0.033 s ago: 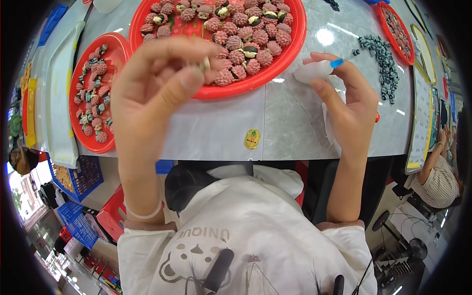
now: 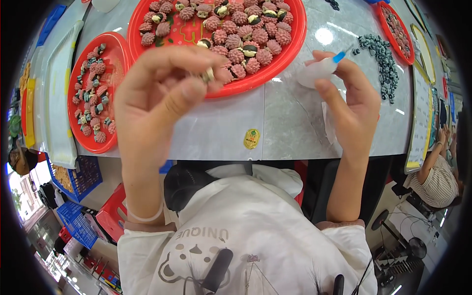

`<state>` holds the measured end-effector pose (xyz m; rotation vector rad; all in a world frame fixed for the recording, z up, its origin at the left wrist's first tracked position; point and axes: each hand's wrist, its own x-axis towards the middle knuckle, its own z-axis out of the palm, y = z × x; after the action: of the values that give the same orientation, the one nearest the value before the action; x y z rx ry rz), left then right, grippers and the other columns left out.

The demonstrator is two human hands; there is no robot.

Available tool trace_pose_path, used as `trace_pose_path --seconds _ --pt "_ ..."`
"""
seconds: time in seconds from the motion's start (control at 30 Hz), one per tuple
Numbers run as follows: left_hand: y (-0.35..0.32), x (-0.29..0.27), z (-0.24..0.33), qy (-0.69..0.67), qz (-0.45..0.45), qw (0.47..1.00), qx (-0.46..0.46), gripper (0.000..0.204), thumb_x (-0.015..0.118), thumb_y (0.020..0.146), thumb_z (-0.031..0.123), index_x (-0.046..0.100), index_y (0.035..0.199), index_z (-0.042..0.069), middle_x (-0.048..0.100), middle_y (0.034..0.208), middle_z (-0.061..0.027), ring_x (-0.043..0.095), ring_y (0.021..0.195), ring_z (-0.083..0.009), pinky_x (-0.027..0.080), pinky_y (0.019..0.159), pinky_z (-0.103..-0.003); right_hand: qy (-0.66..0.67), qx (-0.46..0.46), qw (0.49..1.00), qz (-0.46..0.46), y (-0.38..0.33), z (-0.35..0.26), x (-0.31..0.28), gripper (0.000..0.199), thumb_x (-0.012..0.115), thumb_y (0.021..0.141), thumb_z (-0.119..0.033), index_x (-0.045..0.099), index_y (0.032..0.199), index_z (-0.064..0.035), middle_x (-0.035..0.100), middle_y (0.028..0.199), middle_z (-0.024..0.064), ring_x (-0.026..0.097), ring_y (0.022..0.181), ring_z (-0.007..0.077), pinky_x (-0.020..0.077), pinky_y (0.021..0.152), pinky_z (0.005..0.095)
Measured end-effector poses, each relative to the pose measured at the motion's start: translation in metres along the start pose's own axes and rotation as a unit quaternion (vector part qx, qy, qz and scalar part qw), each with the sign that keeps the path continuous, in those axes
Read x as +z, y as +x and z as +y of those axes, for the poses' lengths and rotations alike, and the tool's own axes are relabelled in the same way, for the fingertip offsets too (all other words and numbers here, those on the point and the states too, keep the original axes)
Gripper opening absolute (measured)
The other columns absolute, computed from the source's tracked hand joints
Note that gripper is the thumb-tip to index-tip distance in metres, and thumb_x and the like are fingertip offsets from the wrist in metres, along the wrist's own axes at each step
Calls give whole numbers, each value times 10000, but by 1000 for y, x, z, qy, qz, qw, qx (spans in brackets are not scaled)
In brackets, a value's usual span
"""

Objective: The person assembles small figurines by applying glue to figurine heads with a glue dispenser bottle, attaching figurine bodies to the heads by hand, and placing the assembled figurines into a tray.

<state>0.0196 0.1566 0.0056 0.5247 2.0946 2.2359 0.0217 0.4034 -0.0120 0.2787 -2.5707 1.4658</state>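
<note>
Label: small gold-and-green oval sticker [image 2: 251, 138] on the grey marble table [image 2: 290, 123], near its front edge, between the two forearms.

Left hand [image 2: 162, 93]: fingers curled, thumb and fingertips pinching a small pale bead piece [image 2: 208, 75] above the table, just before the large red tray [image 2: 290, 54].

Right hand [image 2: 351, 105]: closed around a small translucent squeeze bottle [image 2: 314, 73] with a blue nozzle, held above the table.

Large red tray: holds pink scalloped shell pieces [image 2: 236, 39].

Smaller red tray [image 2: 115, 54]: left, holds similar pieces.

Dark bead pile [image 2: 383, 61]: right of the bottle.

Open marble lies beneath the hands.
</note>
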Motion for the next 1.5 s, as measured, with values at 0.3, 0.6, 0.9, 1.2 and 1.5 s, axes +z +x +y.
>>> trace_pose_path --seconds 0.3,0.6,0.9,1.2,1.5 --pt "-26 47 -19 -292 -2 950 -114 378 602 802 270 470 1061 28 507 1023 -156 567 871 -214 478 737 -251 142 -28 989 -25 -23 -28 -40 466 629 771 -324 491 1038 32 513 961 147 529 750 168 428 593 239" --pt "-29 61 -20 -280 -23 948 -148 455 605 796 289 450 1091 -21 503 1024 -171 594 821 -197 485 697 -240 145 -65 987 -39 -26 -39 -49 467 516 823 -339 468 1071 53 486 988 194 484 925 249 417 759 309" --pt "-32 64 -21 -255 -13 958 -132 429 607 794 283 461 1056 -23 514 1000 -163 554 829 -179 471 701 -236 -15 -220 975 -40 -48 -54 -60 540 577 743 -340 493 1029 111 551 845 231 509 729 251 407 628 318" --pt "-32 64 -22 -268 -12 952 -146 412 611 792 274 467 1048 -15 516 989 -153 549 840 -185 465 705 -238 10 -209 977 39 -47 -38 -62 526 590 754 -337 483 1042 89 548 888 238 517 705 244 418 619 339" --pt "-27 68 -14 -288 3 944 -163 412 621 786 272 466 1042 -12 509 986 -148 574 807 -199 480 684 -238 159 -39 985 50 -34 -33 -50 360 588 785 -154 450 1040 58 537 969 227 581 796 274 455 739 341"
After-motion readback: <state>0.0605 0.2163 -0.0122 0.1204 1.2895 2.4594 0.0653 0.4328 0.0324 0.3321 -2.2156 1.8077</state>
